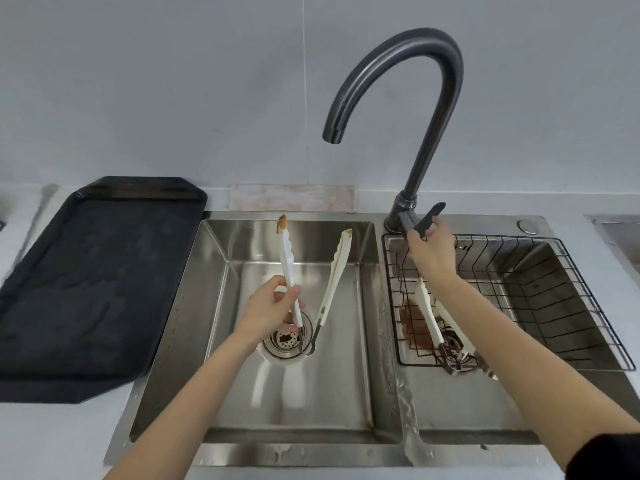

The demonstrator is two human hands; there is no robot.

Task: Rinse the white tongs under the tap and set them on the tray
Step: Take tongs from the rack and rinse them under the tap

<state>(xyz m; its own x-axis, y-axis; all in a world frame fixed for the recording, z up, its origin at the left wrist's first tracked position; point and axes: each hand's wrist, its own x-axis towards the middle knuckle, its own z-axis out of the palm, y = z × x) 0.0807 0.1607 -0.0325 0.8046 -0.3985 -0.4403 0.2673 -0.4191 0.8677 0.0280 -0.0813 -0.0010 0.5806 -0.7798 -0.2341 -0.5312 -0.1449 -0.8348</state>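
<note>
Over the left basin, splayed white tongs (313, 282) show brown-stained tips.

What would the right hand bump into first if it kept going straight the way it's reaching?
Nothing is left between: the right hand already has its fingers on the tap's dark lever. Pushing on, it would probably meet the tap's base, though depth is unclear.

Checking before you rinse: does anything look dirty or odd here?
Yes. The tips of the tongs in the left hand carry brown residue, and a brown stain lies under the wire basket in the right basin.
</note>
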